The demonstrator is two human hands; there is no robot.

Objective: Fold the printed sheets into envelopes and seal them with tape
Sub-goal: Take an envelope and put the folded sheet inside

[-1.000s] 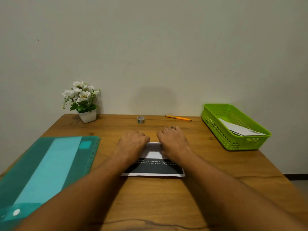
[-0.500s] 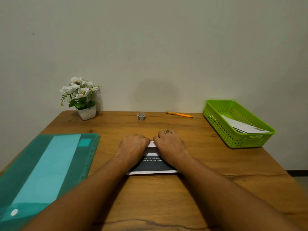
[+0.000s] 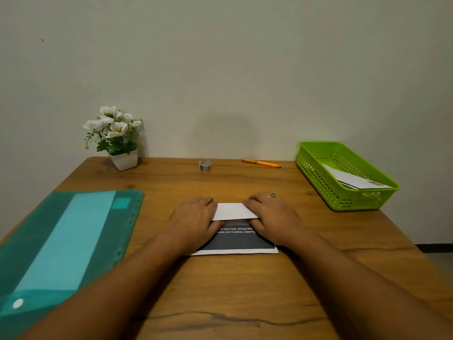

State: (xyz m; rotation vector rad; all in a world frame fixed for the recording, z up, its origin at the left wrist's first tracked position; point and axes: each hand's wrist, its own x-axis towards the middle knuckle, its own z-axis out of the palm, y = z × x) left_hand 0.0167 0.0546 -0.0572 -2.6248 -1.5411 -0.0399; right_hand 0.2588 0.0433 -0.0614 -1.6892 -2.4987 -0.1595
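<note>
A printed sheet (image 3: 239, 240), dark with white text, lies on the wooden table (image 3: 220, 290) in front of me. Its far part is folded toward me as a white flap (image 3: 231, 211). My left hand (image 3: 193, 223) lies on the flap's left end and my right hand (image 3: 273, 218), with a ring, on its right end. The fingers of both press down on the fold, and both thumbs rest on the printed part. A small roll of tape (image 3: 205, 165) stands at the back of the table, apart from both hands.
A green basket (image 3: 318, 168) with folded paper inside sits at the back right. A teal plastic folder (image 3: 61, 241) covers the left side. A white pot of flowers (image 3: 120, 143) stands at the back left, and an orange pen (image 3: 261, 163) lies near the wall.
My hands have slid apart along the fold, from nearly touching to the flap's two ends. The white flap now shows between them.
</note>
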